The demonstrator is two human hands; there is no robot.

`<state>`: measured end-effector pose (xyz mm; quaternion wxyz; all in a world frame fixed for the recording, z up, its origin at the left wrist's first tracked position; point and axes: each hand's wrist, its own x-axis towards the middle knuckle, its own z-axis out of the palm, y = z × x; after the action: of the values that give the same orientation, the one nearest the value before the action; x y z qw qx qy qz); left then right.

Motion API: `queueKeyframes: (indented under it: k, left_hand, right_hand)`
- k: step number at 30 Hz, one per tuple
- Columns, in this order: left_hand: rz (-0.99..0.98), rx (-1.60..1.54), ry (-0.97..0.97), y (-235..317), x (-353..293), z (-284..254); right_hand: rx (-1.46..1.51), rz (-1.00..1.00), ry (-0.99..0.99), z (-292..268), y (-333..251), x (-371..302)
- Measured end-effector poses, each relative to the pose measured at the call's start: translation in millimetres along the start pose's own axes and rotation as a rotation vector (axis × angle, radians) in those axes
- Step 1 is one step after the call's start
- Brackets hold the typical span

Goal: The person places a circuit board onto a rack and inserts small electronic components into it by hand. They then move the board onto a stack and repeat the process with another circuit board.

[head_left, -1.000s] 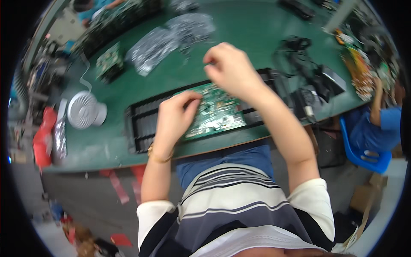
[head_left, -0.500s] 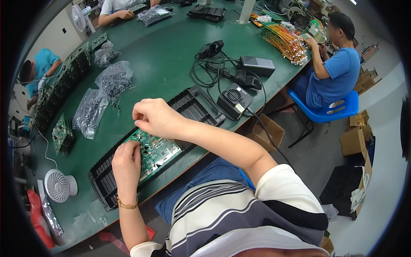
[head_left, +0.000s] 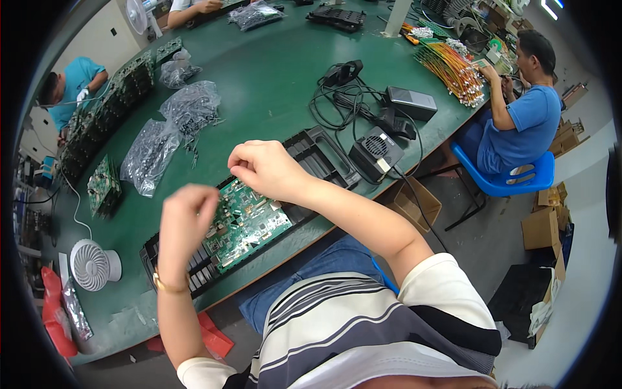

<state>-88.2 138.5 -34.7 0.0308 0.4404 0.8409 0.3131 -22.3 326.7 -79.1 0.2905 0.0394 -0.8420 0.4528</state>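
Note:
A green circuit board (head_left: 249,227) lies in a long black slotted tray (head_left: 319,155) near the table's front edge. My right hand (head_left: 269,170) hovers at the board's far edge, thumb and fingertips pinched together; whatever they hold, if anything, is too small to name. Above the board's left end, my left hand (head_left: 184,220) is raised with curled fingers. Motion smears its fingertips, and no object shows in it.
Clear plastic bags of small black parts (head_left: 152,152) lie beyond the tray. Right of it sit a black fan unit (head_left: 377,152), cables and a power adapter (head_left: 411,102). A small white fan (head_left: 94,264) stands left, near upright circuit boards (head_left: 103,185). Co-workers (head_left: 525,117) sit around the table.
My left hand has lifted off the board and moved away to the left, uncovering more of it. My right hand has shifted slightly right, still pinched. The whole view has swung a little.

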Motion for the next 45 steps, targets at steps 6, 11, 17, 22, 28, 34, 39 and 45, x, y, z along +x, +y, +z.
queueKeyframes:
  k: [6, 11, 17, 22, 28, 34, 39, 45]
  left_hand:
    - [-0.111, 0.178, 0.113, -90, 72, 2]
    - [-0.04, 0.252, 0.069, -128, 93, 23]
    - [-0.121, 0.215, -0.013, -127, 98, 26]
    - [-0.176, 0.208, -0.028, -121, 98, 25]
    - [-0.158, 0.26, -0.015, -132, 95, 28]
    - [-0.057, 0.238, 0.004, -136, 101, 27]
    - [-0.121, 0.109, 0.033, -112, 105, 23]
    - [-0.077, 0.051, 0.164, -104, 80, 2]
  right_hand:
    - [0.046, 0.08, -0.089, 1, -9, -3]
    - [0.023, 0.083, -0.128, -1, -8, -6]
    - [0.018, 0.085, -0.146, -3, -8, -8]
    - [0.026, 0.107, -0.158, -1, -9, -10]
    - [0.049, 0.102, -0.167, 0, -9, -12]
    - [0.015, 0.194, -0.185, -12, -16, -10]
    - [0.068, 0.295, -0.152, -15, -15, -13]
    - [0.005, 0.087, -0.161, 0, -10, -13]
